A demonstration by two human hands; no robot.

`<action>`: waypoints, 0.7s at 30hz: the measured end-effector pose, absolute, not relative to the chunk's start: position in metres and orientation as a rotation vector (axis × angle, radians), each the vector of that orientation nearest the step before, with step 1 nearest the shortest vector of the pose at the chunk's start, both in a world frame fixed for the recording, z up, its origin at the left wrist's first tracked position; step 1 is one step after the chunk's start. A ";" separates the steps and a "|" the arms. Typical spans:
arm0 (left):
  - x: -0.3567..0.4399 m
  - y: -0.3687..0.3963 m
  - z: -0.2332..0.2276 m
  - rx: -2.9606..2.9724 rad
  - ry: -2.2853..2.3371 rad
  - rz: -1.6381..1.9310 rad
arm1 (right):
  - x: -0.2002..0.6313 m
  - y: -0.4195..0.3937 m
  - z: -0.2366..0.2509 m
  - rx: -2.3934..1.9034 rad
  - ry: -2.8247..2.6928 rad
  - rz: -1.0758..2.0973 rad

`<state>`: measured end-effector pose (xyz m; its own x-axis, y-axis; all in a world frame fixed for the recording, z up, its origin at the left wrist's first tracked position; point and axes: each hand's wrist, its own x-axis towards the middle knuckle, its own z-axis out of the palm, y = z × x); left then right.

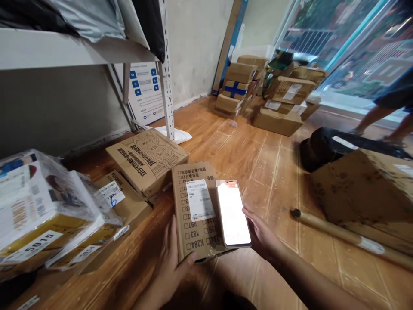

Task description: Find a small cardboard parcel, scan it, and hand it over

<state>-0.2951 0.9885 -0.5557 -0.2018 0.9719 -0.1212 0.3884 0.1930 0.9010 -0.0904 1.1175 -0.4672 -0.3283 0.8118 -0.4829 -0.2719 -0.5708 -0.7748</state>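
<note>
A brown cardboard box (pixel 182 211) with printed checkboxes and numbers is in front of me. Its top carries a white shipping label (pixel 200 200). My left hand (pixel 171 249) grips the box's near left side, thumb over the near edge. In my right hand (pixel 258 226) is a smartphone (pixel 234 215) with a bright, mostly white screen, over the right part of the box. The fingers behind the phone are hidden, so I cannot tell whether they also touch the box.
Several parcels (pixel 58 215) lie on the left beside a printed carton (pixel 146 157), under a white metal shelf (pixel 80 54). Stacked boxes (pixel 284 94) stand at the back. To the right are a large carton (pixel 364 193), a cardboard tube (pixel 338 234), a black package (pixel 318 148) and a person's legs (pixel 374 114).
</note>
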 end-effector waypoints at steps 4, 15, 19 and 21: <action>-0.311 0.990 -0.554 1.292 1.610 1.028 | -0.100 1.114 -0.465 -1.203 -0.706 1.888; -0.308 0.989 -0.562 1.126 1.426 1.073 | -0.098 1.104 -0.450 -1.093 -0.659 2.074; -0.308 0.990 -0.562 1.133 1.417 1.071 | -0.110 1.102 -0.430 -1.110 -0.708 2.046; -0.307 0.991 -0.563 1.134 1.416 1.097 | -0.121 1.098 -0.423 -1.095 -0.751 2.004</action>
<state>-0.3072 0.9908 -0.5630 -0.0869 0.9851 -0.1481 0.1027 0.1568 0.9823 -0.1209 1.0983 -0.4232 -0.3787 0.8084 -0.4506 -0.3128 -0.5700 -0.7597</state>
